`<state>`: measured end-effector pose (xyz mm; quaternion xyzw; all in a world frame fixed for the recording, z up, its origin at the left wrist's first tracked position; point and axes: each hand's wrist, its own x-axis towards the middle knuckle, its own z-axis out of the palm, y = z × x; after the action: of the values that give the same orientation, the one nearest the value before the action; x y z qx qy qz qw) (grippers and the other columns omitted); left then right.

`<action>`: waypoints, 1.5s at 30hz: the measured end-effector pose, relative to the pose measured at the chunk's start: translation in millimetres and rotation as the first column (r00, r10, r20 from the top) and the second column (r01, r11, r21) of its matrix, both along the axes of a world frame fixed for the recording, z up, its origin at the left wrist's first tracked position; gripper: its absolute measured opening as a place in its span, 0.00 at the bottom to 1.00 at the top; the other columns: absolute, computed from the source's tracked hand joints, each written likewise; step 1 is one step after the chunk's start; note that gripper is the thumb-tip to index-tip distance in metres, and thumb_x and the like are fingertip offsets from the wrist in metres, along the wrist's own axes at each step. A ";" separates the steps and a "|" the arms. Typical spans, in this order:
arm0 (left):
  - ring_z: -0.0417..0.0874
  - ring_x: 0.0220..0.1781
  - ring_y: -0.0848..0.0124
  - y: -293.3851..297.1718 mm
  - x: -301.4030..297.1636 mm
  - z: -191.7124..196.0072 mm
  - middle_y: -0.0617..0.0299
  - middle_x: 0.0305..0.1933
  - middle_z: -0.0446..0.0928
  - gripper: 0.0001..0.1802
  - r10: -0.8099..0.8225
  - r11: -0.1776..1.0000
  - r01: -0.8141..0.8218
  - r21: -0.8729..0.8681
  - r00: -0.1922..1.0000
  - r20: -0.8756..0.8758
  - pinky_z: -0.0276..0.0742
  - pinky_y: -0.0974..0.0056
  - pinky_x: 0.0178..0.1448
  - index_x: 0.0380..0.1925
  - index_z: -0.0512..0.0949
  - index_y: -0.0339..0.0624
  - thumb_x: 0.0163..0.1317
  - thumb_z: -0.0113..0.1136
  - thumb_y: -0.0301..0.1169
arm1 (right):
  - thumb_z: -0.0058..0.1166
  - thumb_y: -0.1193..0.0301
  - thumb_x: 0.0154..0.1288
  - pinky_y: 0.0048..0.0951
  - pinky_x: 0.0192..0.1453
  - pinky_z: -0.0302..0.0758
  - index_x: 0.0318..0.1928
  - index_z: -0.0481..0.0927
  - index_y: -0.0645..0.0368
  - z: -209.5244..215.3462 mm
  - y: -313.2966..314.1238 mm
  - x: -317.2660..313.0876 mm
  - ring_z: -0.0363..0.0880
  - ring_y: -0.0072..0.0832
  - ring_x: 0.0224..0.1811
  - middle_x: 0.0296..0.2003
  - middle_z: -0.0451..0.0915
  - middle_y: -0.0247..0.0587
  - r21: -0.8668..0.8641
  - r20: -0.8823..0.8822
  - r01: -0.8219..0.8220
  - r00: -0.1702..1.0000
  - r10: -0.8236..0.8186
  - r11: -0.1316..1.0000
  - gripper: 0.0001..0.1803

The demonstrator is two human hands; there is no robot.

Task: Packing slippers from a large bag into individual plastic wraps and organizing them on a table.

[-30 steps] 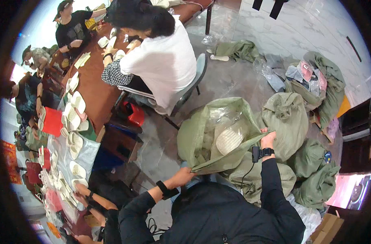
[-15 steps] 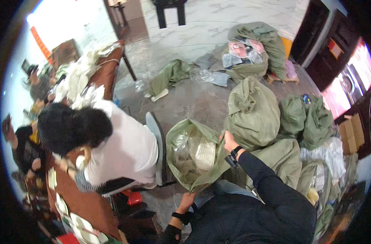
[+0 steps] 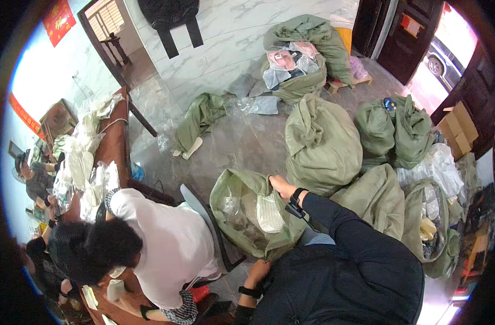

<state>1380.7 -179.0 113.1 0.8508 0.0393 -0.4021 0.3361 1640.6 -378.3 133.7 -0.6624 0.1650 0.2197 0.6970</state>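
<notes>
A green woven sack (image 3: pixel 225 181) stands in front of me with its mouth spread wide. My right hand (image 3: pixel 282 187) is closed on the far right part of its rim. At the near side of the mouth, my left hand (image 3: pixel 260 269) is closed on the sack's edge, with its fingers partly hidden. Inside lie a pale, textured sole-shaped piece (image 3: pixel 270 213) and clear plastic bags (image 3: pixel 234 206). The lower contents are too dim to make out.
To the left, a person in a white top (image 3: pixel 171 233) sits on a chair (image 3: pixel 206 216) at a brown table (image 3: pixel 114 143). Tied full sacks (image 3: pixel 323 143) stand to the right. Beyond them is an open sack of bagged goods (image 3: pixel 299 81). A limp sack (image 3: pixel 201 116) lies on the floor.
My view has shifted, so the room sits lower and further left. Both hands keep hold of the sack's rim. The seated person's arms have moved over the table.
</notes>
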 end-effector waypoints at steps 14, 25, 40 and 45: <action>0.64 0.13 0.68 -60.8 63.4 107.6 0.61 0.15 0.66 0.23 0.780 0.607 -0.792 0.057 0.581 -0.232 0.58 0.62 0.19 0.22 0.72 0.34 0.63 0.49 0.45 | 0.38 0.70 0.60 0.30 0.36 0.64 0.33 0.73 0.65 4.9 -72.5 36.1 0.66 0.26 0.31 0.27 0.71 0.37 0.019 0.120 -0.215 0.970 0.212 0.976 0.12; 0.70 0.18 0.64 -67.7 113.8 78.4 0.55 0.16 0.71 0.18 0.718 0.694 -0.719 -0.031 0.689 0.097 0.61 0.58 0.23 0.22 0.72 0.28 0.61 0.46 0.34 | 0.36 0.72 0.59 0.27 0.37 0.61 0.39 0.72 0.66 36.9 -89.8 150.0 0.61 0.24 0.30 0.25 0.66 0.34 0.283 0.173 -0.054 0.985 0.004 0.958 0.13; 0.77 0.39 0.41 7.2 465.7 -33.7 0.35 0.31 0.75 0.18 0.081 0.984 -0.123 0.126 0.951 0.298 0.71 0.48 0.44 0.31 0.78 0.31 0.55 0.47 0.37 | 0.37 0.64 0.63 0.40 0.64 0.58 0.58 0.63 0.70 4.8 -85.1 367.0 0.61 0.50 0.61 0.58 0.64 0.60 -0.382 0.114 0.096 0.992 -0.056 0.919 0.27; 0.76 0.37 0.40 -31.0 568.2 32.4 0.35 0.30 0.75 0.21 -0.080 0.994 0.060 0.088 0.967 0.242 0.72 0.46 0.42 0.26 0.77 0.28 0.56 0.45 0.40 | 0.37 0.64 0.63 0.40 0.64 0.58 0.59 0.62 0.69 -9.3 -92.3 419.2 0.61 0.49 0.61 0.57 0.65 0.59 -0.377 0.064 0.189 0.982 -0.178 0.907 0.28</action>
<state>1949.0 -210.0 145.5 0.9076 -0.0164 -0.3037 0.2896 2059.8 -470.6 124.4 -0.7699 0.2561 0.1076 0.5745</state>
